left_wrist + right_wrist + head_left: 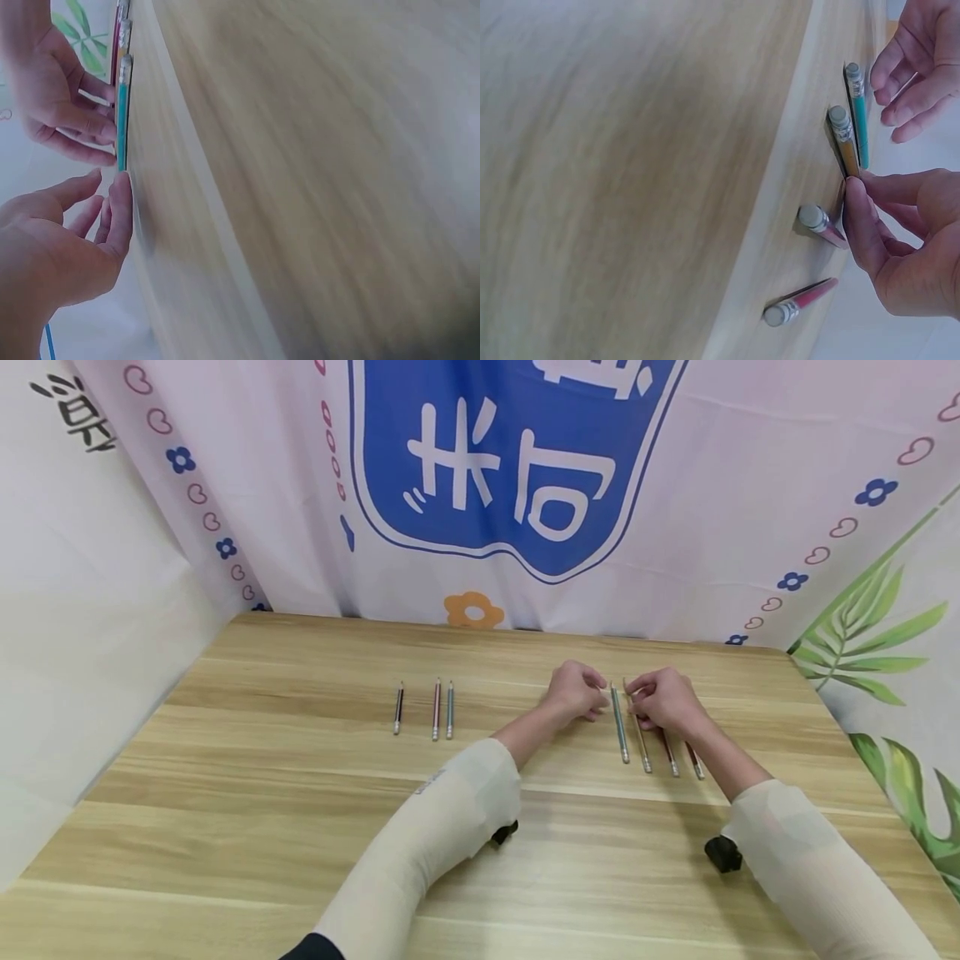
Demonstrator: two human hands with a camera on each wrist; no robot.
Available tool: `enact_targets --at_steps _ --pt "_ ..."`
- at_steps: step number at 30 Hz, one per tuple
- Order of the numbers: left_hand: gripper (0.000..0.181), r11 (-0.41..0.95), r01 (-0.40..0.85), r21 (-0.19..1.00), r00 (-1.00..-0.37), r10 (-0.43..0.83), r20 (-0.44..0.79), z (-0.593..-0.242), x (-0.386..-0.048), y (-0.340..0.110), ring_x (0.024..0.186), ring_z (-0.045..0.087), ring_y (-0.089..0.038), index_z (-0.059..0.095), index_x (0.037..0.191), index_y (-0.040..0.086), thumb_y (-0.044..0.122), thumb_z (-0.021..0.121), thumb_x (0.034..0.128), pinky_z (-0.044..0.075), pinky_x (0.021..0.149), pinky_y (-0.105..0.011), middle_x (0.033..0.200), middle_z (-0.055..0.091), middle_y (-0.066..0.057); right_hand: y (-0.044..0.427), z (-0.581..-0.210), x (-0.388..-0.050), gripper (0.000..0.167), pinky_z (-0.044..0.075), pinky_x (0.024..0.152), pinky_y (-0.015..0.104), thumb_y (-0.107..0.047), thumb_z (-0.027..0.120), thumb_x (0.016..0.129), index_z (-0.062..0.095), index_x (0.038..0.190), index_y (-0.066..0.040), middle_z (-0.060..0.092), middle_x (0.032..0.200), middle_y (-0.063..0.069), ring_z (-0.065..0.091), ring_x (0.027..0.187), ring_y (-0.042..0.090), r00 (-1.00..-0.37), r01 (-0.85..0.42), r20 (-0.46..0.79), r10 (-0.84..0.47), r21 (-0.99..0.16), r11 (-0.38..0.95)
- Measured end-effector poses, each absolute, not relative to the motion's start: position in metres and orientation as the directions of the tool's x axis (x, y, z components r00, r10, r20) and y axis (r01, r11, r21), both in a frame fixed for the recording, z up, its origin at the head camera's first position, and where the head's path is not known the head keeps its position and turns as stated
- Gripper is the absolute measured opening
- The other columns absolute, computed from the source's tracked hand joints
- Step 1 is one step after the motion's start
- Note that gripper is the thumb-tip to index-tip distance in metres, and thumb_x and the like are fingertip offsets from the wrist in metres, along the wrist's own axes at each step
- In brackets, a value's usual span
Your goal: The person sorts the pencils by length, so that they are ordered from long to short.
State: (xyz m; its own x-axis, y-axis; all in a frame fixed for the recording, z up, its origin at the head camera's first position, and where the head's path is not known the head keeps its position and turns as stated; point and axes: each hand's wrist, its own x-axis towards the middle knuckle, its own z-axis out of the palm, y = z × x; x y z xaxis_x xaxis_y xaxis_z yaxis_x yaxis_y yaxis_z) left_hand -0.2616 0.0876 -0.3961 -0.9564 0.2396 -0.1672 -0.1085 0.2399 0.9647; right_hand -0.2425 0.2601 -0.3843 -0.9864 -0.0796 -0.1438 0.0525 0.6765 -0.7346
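My right hand [666,702] pinches a yellow pencil [847,150] between thumb and fingers, away from its eraser end; the pencil lies along the tabletop. To its left a teal pencil [619,724] lies almost parallel. My left hand [576,691] is just left of the teal pencil, fingers relaxed and loosely bent, with nothing held. In the left wrist view its fingertips come close to that pencil's far end; whether they touch it I cannot tell. Two reddish pencils, one [670,756] nearer and one [697,763] farther right, lie partly hidden under my right hand and forearm.
On the left of the wooden table [262,777] lie three more pencils: a dark one [399,708], a pinkish one [437,710] and a blue one [450,710]. A printed curtain [675,568] hangs along the table's far edge.
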Motion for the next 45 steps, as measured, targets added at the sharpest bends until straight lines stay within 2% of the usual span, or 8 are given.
enact_targets --at_steps 8,15,18,25,31,37,45 --pt "0.027 0.251 -0.075 0.965 -0.954 0.263 -0.142 -0.392 -0.262 0.072 0.073 0.072 -0.033 0.070 0.111 -0.011 -0.015 0.075 0.0847 0.068 0.069 -0.037 0.081 0.062 -0.007 0.259 -0.385 -0.242 0.031 0.060 0.049 0.023 0.011 0.070 0.088 0.066 0.118 0.017 0.072 0.085 0.018 0.065 0.055 0.009 -0.987 0.029 -0.127 -0.094 -0.732 0.681" --pt "0.027 0.309 -0.047 0.950 -0.956 0.263 -0.132 -0.385 -0.263 0.056 0.065 0.060 -0.014 0.071 0.112 -0.009 -0.011 0.076 0.0861 0.067 0.069 -0.033 0.085 0.060 -0.005 0.257 -0.382 -0.240 0.032 0.059 0.048 0.023 0.011 0.071 0.087 0.067 0.118 0.017 0.071 0.083 0.016 0.064 0.055 0.010 -0.988 0.022 -0.122 -0.098 -0.729 0.684" --pt "0.027 0.314 -0.036 0.949 -0.954 0.273 -0.127 -0.384 -0.263 0.048 0.067 0.058 -0.012 0.071 0.113 -0.010 -0.010 0.076 0.0869 0.067 0.071 -0.034 0.086 0.061 -0.005 0.258 -0.381 -0.239 0.031 0.060 0.049 0.024 0.010 0.071 0.088 0.067 0.118 0.016 0.071 0.085 0.016 0.064 0.056 0.011 -0.988 0.021 -0.123 -0.097 -0.717 0.696" --pt "0.025 0.337 -0.012 0.942 -0.954 0.279 -0.112 -0.379 -0.263 0.029 0.071 0.062 -0.018 0.071 0.113 -0.009 -0.007 0.077 0.0882 0.068 0.072 -0.036 0.087 0.061 -0.006 0.259 -0.379 -0.239 0.029 0.061 0.049 0.027 0.008 0.069 0.090 0.067 0.117 0.015 0.070 0.084 0.015 0.065 0.056 0.014 -0.989 -0.006 -0.100 -0.107 -0.703 0.711" --pt "0.027 0.359 0.020 0.933 -0.948 0.303 -0.096 -0.375 -0.264 0.011 0.070 0.062 -0.017 0.070 0.115 -0.009 -0.005 0.077 0.0890 0.067 0.071 -0.033 0.090 0.061 -0.006 0.257 -0.377 -0.237 0.029 0.063 0.054 0.026 0.007 0.066 0.090 0.067 0.118 0.015 0.071 0.088 0.018 0.067 0.062 0.015 -0.989 -0.020 -0.090 -0.117 -0.702 0.712" --pt "0.028 0.354 0.034 0.935 -0.953 0.293 -0.076 -0.370 -0.264 -0.010 0.069 0.061 -0.016 0.069 0.116 -0.011 -0.004 0.076 0.0900 0.067 0.079 -0.043 0.090 0.061 -0.007 0.254 -0.375 -0.234 0.029 0.063 0.054 0.026 0.007 0.066 0.089 0.067 0.116 0.016 0.071 0.091 0.021 0.067 0.064 0.017 -0.989 -0.049 -0.067 -0.134 -0.702 0.711" --pt "0.027 0.375 0.063 0.925 -0.955 0.291 -0.053 -0.369 -0.262 -0.035 0.071 0.061 -0.015 0.069 0.116 -0.011 -0.003 0.075 0.0907 0.067 0.075 -0.038 0.093 0.063 -0.010 0.244 -0.374 -0.234 0.030 0.064 0.057 0.026 0.003 0.069 0.089 0.068 0.117 0.014 0.068 0.092 0.018 0.067 0.069 0.019 -0.988 -0.070 -0.050 -0.149 -0.707 0.704"
